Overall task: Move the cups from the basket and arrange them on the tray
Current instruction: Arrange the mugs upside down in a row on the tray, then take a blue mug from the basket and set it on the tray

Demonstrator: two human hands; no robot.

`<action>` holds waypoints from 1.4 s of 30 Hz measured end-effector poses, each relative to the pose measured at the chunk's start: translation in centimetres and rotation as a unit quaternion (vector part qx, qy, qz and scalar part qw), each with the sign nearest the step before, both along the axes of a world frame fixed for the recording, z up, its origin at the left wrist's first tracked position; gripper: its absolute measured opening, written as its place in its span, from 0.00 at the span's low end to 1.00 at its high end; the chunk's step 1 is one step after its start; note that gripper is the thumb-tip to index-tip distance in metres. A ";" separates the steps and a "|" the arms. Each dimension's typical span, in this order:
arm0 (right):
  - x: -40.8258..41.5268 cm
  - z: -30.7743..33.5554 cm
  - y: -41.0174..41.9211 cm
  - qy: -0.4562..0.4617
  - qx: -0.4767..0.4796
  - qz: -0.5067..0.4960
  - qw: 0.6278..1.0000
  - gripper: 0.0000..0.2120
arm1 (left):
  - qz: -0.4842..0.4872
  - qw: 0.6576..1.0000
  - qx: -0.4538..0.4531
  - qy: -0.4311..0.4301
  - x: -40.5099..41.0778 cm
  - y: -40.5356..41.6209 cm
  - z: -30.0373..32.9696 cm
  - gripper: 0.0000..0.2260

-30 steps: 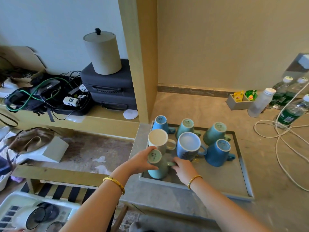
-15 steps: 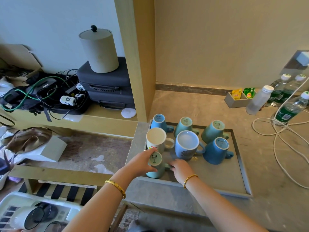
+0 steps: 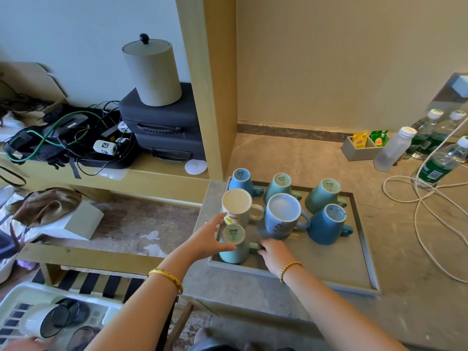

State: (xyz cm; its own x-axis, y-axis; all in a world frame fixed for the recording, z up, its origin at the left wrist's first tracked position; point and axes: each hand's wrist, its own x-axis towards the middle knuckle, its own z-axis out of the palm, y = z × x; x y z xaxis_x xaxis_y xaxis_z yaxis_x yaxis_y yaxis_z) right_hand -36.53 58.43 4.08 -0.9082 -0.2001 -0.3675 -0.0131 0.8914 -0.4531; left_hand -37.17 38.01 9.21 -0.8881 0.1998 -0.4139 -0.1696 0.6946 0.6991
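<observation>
A light teal cup point(image 3: 234, 245) stands upside down in the front left corner of the grey tray point(image 3: 329, 282). My left hand point(image 3: 207, 239) curves round the cup's left side, thumb in front and fingers behind. My right hand point(image 3: 274, 252) pinches the cup's handle from the right. Behind it on the tray stand a white mug point(image 3: 236, 206), a large blue mug point(image 3: 283, 216) and several upturned blue and green cups point(image 3: 326, 192). The white basket point(image 3: 15, 300) at the lower left holds a white cup point(image 3: 33, 323) and dark glasses.
Water bottles point(image 3: 440, 163), a tea-bag box point(image 3: 359, 148) and a looping white cable point(image 3: 425, 206) lie right of the tray. A wooden partition point(image 3: 210, 97) rises at the tray's back left. Cases, cables and a lidded canister point(image 3: 152, 72) fill the left shelf.
The teal cup stays at the tray's front left corner. My left hand has slid off its upturned base to its left side, fingers spreading. My right hand stays at the handle.
</observation>
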 end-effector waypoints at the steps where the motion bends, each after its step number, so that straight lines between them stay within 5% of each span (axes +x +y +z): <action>1: 0.2 -0.1 0.1 0.004 -0.004 -0.007 1.000 0.13 | 0.016 1.000 0.000 -0.010 0.1 -0.5 0.0 0.39; 13: 0.7 0.3 -0.2 0.018 -0.010 -0.020 1.000 0.13 | 0.020 0.994 -0.108 -0.021 1.4 0.3 -1.7 0.28; 21: 0.7 5.0 -3.1 0.324 -0.159 -0.057 0.931 0.11 | 0.065 0.997 -0.035 -0.007 1.1 -2.4 0.8 0.20; 28: -0.3 8.8 -11.7 0.381 -0.219 0.047 0.897 0.09 | 0.230 0.972 -0.002 0.054 3.4 -9.0 2.3 0.15; 42: 12.5 2.2 -34.7 0.160 -0.178 0.344 0.908 0.12 | 0.439 0.888 -0.072 -0.115 26.0 -28.1 -3.5 0.15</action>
